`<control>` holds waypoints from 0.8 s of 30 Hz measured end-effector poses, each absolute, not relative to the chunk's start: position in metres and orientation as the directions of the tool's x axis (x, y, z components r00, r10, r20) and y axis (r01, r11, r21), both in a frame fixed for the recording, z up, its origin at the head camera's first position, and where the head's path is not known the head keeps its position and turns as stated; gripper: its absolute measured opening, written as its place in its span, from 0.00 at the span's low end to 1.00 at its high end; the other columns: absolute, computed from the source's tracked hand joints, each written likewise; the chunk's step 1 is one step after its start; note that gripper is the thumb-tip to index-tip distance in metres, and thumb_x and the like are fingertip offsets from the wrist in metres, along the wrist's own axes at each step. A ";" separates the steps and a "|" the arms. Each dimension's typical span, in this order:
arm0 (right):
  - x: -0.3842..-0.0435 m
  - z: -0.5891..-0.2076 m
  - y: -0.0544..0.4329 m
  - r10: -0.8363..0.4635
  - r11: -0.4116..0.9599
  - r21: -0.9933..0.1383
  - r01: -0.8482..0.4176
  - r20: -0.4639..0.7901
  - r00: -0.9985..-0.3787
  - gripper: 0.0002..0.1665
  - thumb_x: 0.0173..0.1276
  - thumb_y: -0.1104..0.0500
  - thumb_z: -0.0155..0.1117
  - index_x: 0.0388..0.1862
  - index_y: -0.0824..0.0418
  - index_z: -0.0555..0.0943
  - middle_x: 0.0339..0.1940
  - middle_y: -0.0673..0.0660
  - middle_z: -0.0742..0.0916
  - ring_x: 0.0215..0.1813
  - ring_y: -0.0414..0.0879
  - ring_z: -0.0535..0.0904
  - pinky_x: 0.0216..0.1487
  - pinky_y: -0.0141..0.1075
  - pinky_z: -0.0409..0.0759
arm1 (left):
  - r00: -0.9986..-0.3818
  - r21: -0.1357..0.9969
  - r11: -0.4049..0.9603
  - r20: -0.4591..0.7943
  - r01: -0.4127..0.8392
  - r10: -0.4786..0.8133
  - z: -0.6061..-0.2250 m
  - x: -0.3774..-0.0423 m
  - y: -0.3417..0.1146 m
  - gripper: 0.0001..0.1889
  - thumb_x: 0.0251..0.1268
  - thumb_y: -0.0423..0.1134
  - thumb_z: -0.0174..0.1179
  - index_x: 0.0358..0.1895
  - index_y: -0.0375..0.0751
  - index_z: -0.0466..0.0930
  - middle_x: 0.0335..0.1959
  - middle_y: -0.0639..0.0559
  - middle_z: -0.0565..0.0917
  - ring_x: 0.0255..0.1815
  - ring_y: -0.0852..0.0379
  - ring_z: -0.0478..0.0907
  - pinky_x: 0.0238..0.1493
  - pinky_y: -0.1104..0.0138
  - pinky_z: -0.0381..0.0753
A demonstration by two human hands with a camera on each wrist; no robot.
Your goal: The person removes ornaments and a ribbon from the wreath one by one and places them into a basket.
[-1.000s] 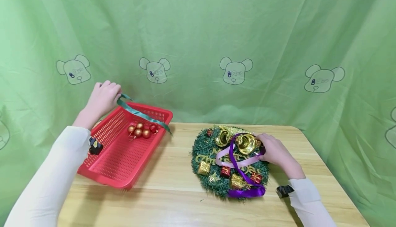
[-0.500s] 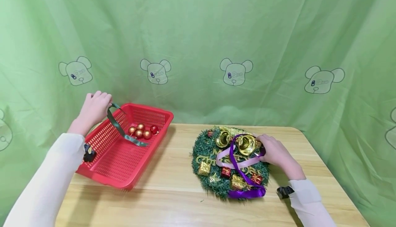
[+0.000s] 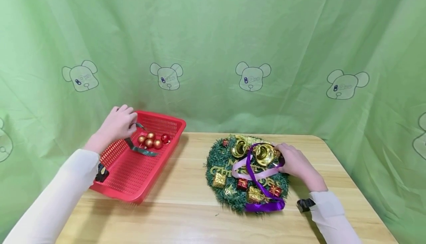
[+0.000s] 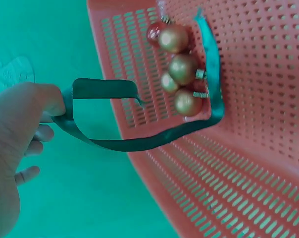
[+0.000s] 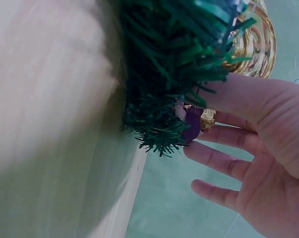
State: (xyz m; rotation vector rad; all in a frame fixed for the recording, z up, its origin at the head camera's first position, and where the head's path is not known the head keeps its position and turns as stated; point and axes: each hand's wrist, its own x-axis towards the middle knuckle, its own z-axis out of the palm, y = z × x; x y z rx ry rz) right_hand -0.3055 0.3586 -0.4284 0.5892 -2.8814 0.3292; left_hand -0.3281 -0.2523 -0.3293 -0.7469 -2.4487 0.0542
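Observation:
My left hand (image 3: 119, 124) pinches a green ribbon (image 4: 149, 143) between thumb and index finger, above the far left of a red plastic basket (image 3: 128, 175). The ribbon's loose end hangs into the basket, close to several gold baubles (image 3: 148, 143) and a red bauble (image 3: 165, 138). At the right edge of a green Christmas wreath (image 3: 216, 161), my right hand (image 3: 295, 162) grips the rim with thumb and fingertips. A purple ribbon (image 3: 266, 207) and a pink ribbon (image 3: 237, 172) lie over the wreath and run to those fingers. In the right wrist view, the purple ribbon (image 5: 192, 124) sits at the fingertips.
Two gold bells (image 3: 265, 154), small wrapped gift boxes (image 3: 255, 195) and a gold star (image 3: 230, 191) decorate the wreath. Basket and wreath stand apart on a wooden table (image 3: 186, 185). A green curtain (image 3: 206, 40) with bear drawings hangs behind the table.
The left hand has come down toward the basket with the green ribbon, first moving left and then back right. The ribbon's end now hangs inside. The right hand and wreath have stayed put.

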 end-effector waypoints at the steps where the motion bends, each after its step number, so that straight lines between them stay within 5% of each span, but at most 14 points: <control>1: -0.306 -0.428 0.358 -0.364 0.897 -0.179 -0.404 0.220 -0.905 0.46 0.42 0.62 0.85 0.62 0.71 0.76 0.57 0.70 0.83 0.58 0.71 0.79 0.60 0.66 0.74 | -0.674 -0.206 0.835 0.507 0.510 0.537 -0.331 -0.329 -0.249 0.09 0.46 0.31 0.63 0.22 0.44 0.70 0.26 0.50 0.72 0.34 0.47 0.68 0.44 0.47 0.71; 10: -0.306 -0.430 0.360 -0.363 0.899 -0.175 -0.403 0.220 -0.906 0.46 0.42 0.60 0.86 0.62 0.70 0.76 0.57 0.70 0.83 0.57 0.70 0.79 0.60 0.66 0.74 | -0.623 -0.299 0.741 0.405 0.601 0.669 -0.359 -0.337 -0.226 0.14 0.39 0.32 0.62 0.17 0.48 0.64 0.24 0.52 0.69 0.33 0.47 0.67 0.39 0.52 0.67; 24: -0.306 -0.430 0.361 -0.370 0.896 -0.175 -0.408 0.215 -0.904 0.45 0.43 0.62 0.85 0.61 0.70 0.76 0.56 0.69 0.83 0.56 0.69 0.79 0.58 0.65 0.76 | -0.651 -0.329 0.736 0.343 0.592 0.677 -0.378 -0.348 -0.214 0.13 0.38 0.42 0.70 0.26 0.43 0.77 0.30 0.48 0.76 0.39 0.44 0.71 0.42 0.51 0.69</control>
